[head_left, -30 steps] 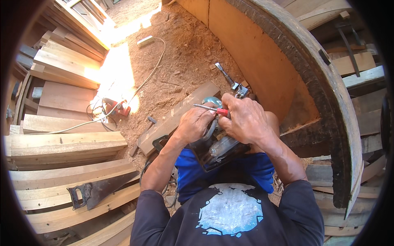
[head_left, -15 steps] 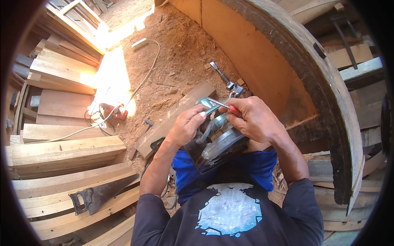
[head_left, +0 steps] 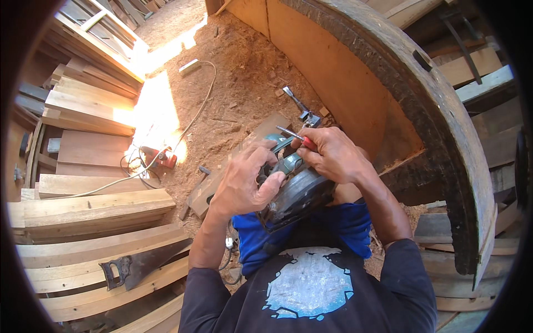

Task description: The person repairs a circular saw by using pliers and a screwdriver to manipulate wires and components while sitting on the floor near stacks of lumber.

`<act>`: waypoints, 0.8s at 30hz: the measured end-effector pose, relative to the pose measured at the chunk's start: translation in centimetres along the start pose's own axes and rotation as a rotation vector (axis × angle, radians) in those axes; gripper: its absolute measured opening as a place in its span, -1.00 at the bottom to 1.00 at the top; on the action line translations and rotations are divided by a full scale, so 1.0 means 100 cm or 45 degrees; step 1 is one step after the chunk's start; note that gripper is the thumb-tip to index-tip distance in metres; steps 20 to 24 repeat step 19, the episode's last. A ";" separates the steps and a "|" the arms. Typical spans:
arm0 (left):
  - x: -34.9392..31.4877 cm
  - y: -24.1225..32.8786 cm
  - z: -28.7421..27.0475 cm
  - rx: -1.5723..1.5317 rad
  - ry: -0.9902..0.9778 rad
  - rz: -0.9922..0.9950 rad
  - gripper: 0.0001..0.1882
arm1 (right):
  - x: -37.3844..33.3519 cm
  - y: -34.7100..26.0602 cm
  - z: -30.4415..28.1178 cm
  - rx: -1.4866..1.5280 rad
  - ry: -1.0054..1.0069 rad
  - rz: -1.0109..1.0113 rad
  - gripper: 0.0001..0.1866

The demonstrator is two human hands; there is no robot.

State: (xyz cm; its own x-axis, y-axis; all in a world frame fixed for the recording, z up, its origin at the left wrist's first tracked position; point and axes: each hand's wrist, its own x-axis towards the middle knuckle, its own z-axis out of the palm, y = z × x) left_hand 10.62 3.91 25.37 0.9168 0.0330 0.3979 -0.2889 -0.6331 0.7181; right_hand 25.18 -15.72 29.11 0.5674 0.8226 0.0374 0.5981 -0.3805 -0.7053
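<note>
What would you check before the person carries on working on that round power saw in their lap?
1. Left hand steadying the circular saw: ok, it grips the body.
2. Right hand holding the red-handled screwdriver: ok, tip points at the saw.
3. Saw unplugged: cannot tell, a white plug hangs below, its lead unclear.
4. Blade stopped: cannot tell, it is hidden.
5. Spare wrench within reach: ok, it lies on the sawdust floor ahead.
6. Handsaw away from the arms: ok, it rests on planks at left.
</note>
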 end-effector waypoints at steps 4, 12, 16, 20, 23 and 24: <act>0.001 0.007 -0.002 0.098 0.063 0.013 -0.83 | -0.002 0.006 0.001 0.038 0.005 -0.021 -0.81; -0.017 -0.001 0.007 -0.355 0.041 -0.137 -0.79 | -0.005 0.010 0.001 0.204 -0.083 -0.030 -0.81; -0.020 0.006 0.007 -0.792 -0.012 -0.099 -0.72 | -0.008 0.005 -0.002 0.345 0.020 0.036 -0.83; -0.021 -0.002 0.004 -1.063 0.047 -0.233 -0.71 | -0.007 0.010 -0.003 0.353 0.129 0.034 -0.78; -0.021 -0.002 0.004 -1.063 0.047 -0.233 -0.71 | -0.007 0.010 -0.003 0.353 0.129 0.034 -0.78; -0.021 -0.002 0.004 -1.063 0.047 -0.233 -0.71 | -0.007 0.010 -0.003 0.353 0.129 0.034 -0.78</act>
